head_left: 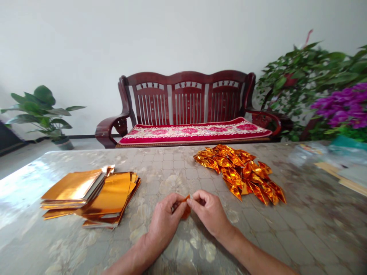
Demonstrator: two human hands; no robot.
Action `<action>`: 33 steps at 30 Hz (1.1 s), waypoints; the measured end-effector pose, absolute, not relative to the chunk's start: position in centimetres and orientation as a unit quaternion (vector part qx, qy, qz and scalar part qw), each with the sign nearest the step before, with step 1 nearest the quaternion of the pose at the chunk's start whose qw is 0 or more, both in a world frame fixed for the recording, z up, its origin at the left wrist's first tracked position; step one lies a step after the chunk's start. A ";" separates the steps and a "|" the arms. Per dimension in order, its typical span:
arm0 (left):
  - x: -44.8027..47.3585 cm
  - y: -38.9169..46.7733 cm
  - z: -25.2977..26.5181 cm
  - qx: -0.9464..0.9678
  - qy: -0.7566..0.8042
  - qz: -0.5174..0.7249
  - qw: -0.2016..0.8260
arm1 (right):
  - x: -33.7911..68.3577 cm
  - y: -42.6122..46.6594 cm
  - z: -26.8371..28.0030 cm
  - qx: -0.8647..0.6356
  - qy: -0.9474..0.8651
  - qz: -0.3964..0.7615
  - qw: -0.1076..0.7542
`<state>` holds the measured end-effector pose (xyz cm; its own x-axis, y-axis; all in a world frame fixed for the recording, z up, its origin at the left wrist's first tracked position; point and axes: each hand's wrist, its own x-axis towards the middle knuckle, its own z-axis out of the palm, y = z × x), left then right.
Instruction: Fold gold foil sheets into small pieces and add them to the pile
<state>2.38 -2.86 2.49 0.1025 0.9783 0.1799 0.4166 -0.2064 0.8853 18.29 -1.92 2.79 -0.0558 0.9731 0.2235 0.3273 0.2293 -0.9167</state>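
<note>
Between my two hands, just above the table, is a small folded piece of gold foil paper (186, 212). My left hand (166, 214) pinches it from the left with thumb and fingers. From the right, my right hand (209, 211) grips its upper edge between thumb and forefinger. Much of the piece is hidden behind my fingers. To the left lie stacks of flat gold foil sheets (107, 193), some edges showing silver-grey. Beyond my right hand is a heap of folded, pointed gold foil shapes (237, 170).
A patterned cloth (160, 172) covers the table. Clear plastic bags (306, 152) and tan card pieces (344, 177) lie at its right side. Behind the table stands a dark red wooden bench (187, 99) with a floral cushion, flanked by potted plants (46, 109) and purple flowers (344, 105).
</note>
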 end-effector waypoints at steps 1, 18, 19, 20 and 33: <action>2.4 -2.8 2.6 0.652 0.532 0.415 0.347 | 18.3 -1.9 2.7 -0.512 -0.633 0.349 0.465; 2.5 -2.9 2.2 0.617 0.547 0.429 0.369 | 18.1 -2.6 2.4 -0.445 -0.717 0.208 0.494; 2.4 -2.8 2.2 0.619 0.549 0.430 0.362 | 18.1 -2.6 2.4 -0.436 -0.725 0.201 0.495; 2.4 -2.8 2.2 0.622 0.550 0.430 0.356 | 18.2 -2.6 2.4 -0.427 -0.732 0.195 0.494; 2.2 -2.8 1.6 0.635 0.538 0.435 0.344 | 18.7 -3.0 2.2 -0.388 -0.812 0.095 0.425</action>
<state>2.22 -2.84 1.62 0.0421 0.9823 0.1826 0.3832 -0.1846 0.9050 18.74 -3.01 2.19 -0.3372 0.7105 0.6177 0.5493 0.6813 -0.4838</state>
